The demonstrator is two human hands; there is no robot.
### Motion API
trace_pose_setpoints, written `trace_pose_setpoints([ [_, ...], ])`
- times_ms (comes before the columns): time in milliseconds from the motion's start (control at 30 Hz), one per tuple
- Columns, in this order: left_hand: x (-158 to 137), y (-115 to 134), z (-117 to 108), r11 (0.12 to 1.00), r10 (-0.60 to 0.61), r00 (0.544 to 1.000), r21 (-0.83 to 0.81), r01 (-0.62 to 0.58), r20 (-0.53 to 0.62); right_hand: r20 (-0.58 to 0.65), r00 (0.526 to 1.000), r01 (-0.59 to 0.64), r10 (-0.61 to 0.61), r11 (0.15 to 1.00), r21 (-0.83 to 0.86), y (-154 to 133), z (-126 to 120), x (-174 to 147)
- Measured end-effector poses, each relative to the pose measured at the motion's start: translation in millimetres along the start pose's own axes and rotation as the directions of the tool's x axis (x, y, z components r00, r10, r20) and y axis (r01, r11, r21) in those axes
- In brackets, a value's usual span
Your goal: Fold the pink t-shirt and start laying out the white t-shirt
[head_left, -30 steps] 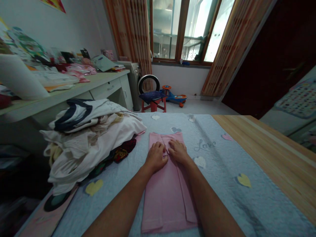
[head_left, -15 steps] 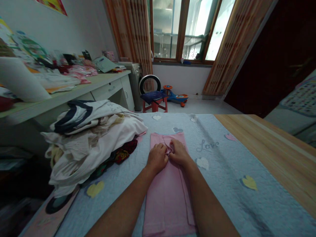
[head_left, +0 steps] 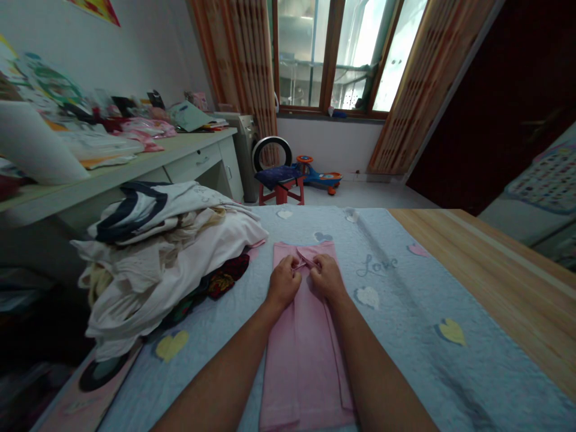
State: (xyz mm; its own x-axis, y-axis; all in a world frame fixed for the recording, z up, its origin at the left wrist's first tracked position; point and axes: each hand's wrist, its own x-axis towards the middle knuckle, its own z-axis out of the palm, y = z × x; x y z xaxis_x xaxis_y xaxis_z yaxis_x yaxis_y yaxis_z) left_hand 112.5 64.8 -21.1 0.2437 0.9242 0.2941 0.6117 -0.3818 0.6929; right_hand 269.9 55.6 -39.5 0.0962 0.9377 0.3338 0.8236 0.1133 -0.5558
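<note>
A pink garment (head_left: 310, 360), folded into a long narrow strip, lies flat on the blue patterned cloth (head_left: 396, 336) in front of me. Near its far end my left hand (head_left: 285, 281) pinches a fold of the fabric. Close beside it, my right hand (head_left: 326, 275) is closed on the facing edge, and the two edges cross in a small raised point between my fingers. My forearms cover part of the garment's sides. Which kind of garment it is, I cannot tell.
A heap of rumpled clothes (head_left: 180, 240) sits on the left of the cloth. Beyond it stands a cluttered desk (head_left: 189, 157). Bare wood (head_left: 490, 264) shows along the right. A red stool (head_left: 282, 193) and a blue toy car (head_left: 321, 178) are on the floor by the window.
My hands have moved slightly apart, with the left hand turned more upright. The bunched fabric between them is now spread into two crossing edges.
</note>
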Motion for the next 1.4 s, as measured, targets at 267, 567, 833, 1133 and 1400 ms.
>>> trace_pose_setpoints([
  [267, 1.1, -4.3, -3.6, 0.995, -0.102, 0.992, -0.023, 0.100, -0.079, -0.065, 0.998, 0.023, -0.018, 0.996, 0.081, -0.9, 0.9, -0.5],
  [567, -3.2, -0.2, -2.0, 0.951, 0.193, 0.978, 0.229, -0.206, 0.077, 0.028, 0.989, 0.144, -0.142, 0.987, -0.071, -7.0, 0.0, -7.1],
  [833, -3.5, 1.0, -5.6, 0.927, 0.081, 0.984, 0.351, -0.132, 0.156, -0.084, 0.996, -0.029, 0.040, 0.991, 0.127, 0.3, 3.0, 1.3],
  [1133, 3.9, -11.1, 1.3, 0.951, 0.104, 0.994, 0.290, -0.107, 0.024, -0.062, 0.998, 0.013, 0.001, 0.976, 0.217, -3.2, -2.5, 0.7],
  [1400, 7.4, -16.3, -0.8, 0.985, -0.038, 0.998, 0.165, 0.047, -0.054, 0.022, 0.993, 0.110, -0.114, 0.986, 0.122, -2.2, 2.4, -1.0],
])
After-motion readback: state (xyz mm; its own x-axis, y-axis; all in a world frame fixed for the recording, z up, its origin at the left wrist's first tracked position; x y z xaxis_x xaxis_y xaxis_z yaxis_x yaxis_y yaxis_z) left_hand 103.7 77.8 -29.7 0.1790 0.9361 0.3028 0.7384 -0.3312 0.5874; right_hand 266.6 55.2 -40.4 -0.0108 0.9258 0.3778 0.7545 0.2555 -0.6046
